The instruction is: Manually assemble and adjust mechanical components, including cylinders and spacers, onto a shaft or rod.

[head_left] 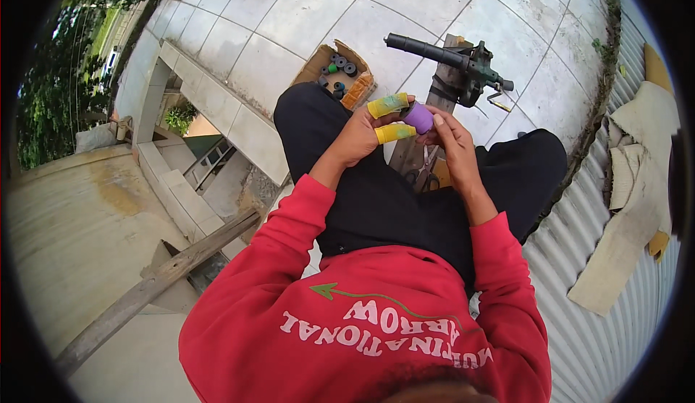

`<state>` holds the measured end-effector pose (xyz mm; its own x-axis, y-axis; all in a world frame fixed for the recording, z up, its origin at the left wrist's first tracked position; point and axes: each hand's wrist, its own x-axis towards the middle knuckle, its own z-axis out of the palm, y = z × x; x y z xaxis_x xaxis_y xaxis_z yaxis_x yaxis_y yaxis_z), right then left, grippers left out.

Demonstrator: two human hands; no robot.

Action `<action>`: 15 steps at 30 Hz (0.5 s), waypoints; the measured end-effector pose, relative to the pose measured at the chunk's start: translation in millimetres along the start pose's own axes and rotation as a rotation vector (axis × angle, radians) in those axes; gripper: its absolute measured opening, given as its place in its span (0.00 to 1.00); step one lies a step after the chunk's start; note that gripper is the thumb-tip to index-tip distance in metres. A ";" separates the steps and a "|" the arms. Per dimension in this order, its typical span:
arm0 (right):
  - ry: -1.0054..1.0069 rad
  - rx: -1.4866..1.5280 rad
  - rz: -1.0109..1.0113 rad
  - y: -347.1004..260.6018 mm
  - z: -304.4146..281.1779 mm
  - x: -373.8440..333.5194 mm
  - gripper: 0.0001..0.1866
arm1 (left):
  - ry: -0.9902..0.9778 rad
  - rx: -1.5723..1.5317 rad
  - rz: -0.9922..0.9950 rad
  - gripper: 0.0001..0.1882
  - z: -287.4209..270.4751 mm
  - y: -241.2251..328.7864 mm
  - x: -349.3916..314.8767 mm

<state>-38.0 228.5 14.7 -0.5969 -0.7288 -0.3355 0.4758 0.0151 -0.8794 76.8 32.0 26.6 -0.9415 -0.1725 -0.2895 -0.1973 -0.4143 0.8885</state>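
Observation:
In front of my lap, both hands meet around a small purple cylindrical piece. My left hand grips it from the left, with yellow wrapping around two of its fingers. On the other side, my right hand has its thumb and fingers closed on the same piece. Below the hands, scissors rest on a wooden board between my legs. Beyond my right hand, a black metal device with a long tube and a small crank is mounted on the board.
An open cardboard box stands by my left knee, holding several dark spool-like pieces and some green ones. Corrugated metal sheeting runs along the right, with beige cloth on it. A wooden pole lies at left.

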 end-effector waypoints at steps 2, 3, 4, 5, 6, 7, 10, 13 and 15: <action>0.075 -0.128 -0.149 4.7 3.1 0.6 0.19 | 0.027 0.025 0.002 0.31 0.6 -1.3 1.6; 0.150 -0.257 -0.299 6.5 4.8 0.7 0.17 | 0.038 0.035 0.009 0.31 0.1 -2.3 2.9; 0.150 -0.256 -0.298 5.3 6.3 0.6 0.17 | 0.051 0.045 0.016 0.32 -0.4 -3.0 3.9; 0.163 -0.264 -0.324 3.2 7.5 0.4 0.15 | 0.051 0.045 0.015 0.32 -1.1 -3.6 4.6; 0.176 -0.273 -0.350 0.8 8.7 0.0 0.13 | 0.053 0.048 0.018 0.32 -1.7 -4.2 5.2; 0.177 -0.271 -0.349 -1.2 10.3 -0.9 0.13 | 0.053 0.051 0.021 0.33 -2.3 -4.5 5.3; 0.192 -0.300 -0.372 -1.9 11.1 -2.6 0.11 | 0.062 0.097 0.024 0.34 -1.8 -4.9 5.6; 0.217 -0.331 -0.413 2.6 7.3 -1.7 0.11 | 0.064 0.099 0.005 0.34 1.3 -2.7 5.3; 0.250 -0.376 -0.439 1.3 8.2 -1.2 0.09 | 0.050 0.108 0.007 0.34 -0.2 -5.7 5.7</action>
<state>-31.4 223.7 16.8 -0.8399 -0.5399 0.0547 -0.0801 0.0237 -0.9965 72.6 33.2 19.8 -0.9288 -0.2203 -0.2980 -0.2217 -0.3143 0.9231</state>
